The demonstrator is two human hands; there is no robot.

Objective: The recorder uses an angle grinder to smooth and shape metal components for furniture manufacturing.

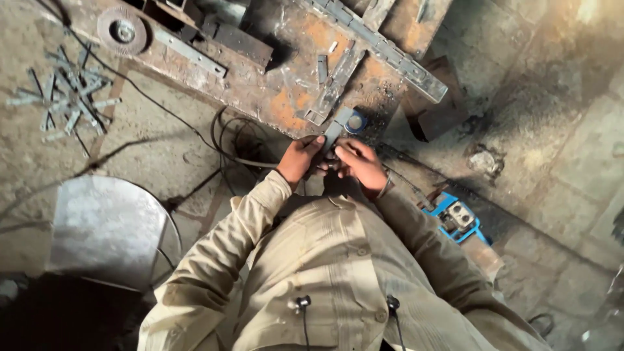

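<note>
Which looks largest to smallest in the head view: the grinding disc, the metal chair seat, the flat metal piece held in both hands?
1. Metal chair seat, though nearer the camera
2. Grinding disc
3. Flat metal piece, partly hidden, so this is unsure

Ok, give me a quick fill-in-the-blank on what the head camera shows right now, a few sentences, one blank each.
1. Both hands, the left hand and the right hand, hold one flat metal ____.
2. The grinding disc lies on the rusty ____, at its far left end.
3. The loose pile of metal strips lies on the ____, left of the workbench.
4. The power tool on the ground by the right arm has a ____ body.

Missing words: strip; workbench; ground; blue
</note>
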